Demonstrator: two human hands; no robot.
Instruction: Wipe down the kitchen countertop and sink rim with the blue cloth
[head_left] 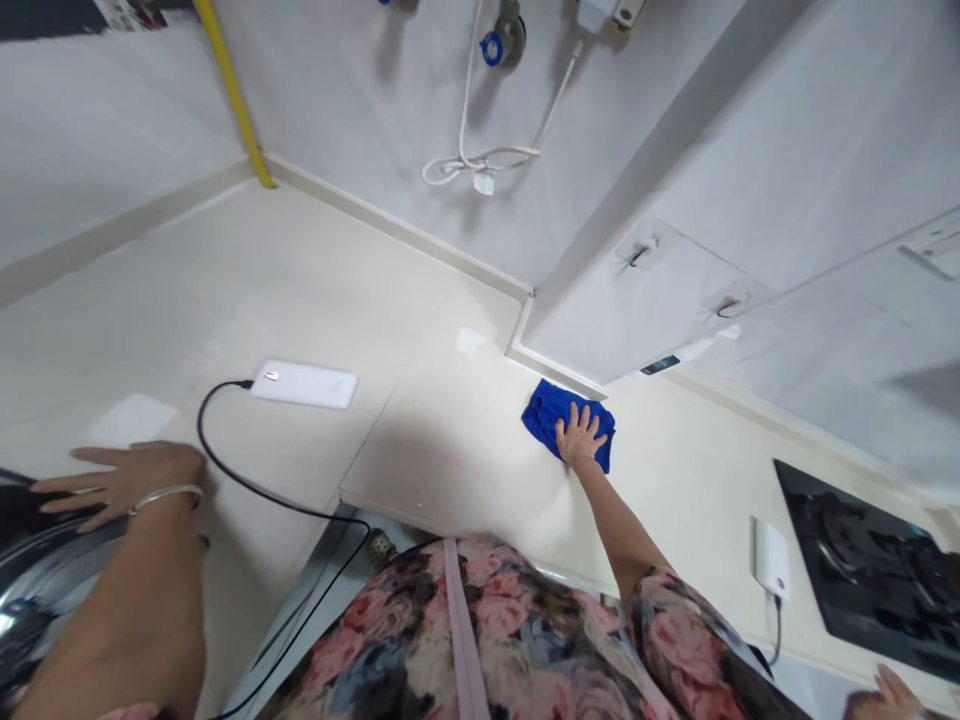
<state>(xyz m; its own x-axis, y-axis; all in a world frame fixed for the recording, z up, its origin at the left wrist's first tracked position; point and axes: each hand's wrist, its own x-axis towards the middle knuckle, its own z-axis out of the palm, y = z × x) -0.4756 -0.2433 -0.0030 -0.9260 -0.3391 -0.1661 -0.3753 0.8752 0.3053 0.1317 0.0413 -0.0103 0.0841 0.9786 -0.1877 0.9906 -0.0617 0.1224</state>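
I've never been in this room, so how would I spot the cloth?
Find the pale countertop, then the white wall block jutting beside it. By that block's foot, under the person's right hand, lies the bunched cloth. Its solid deep blue sets it apart from the glossy black panel farther right.

Bright light casts soft shadows on the counter (442,470), while the view's outer edges look stretched.
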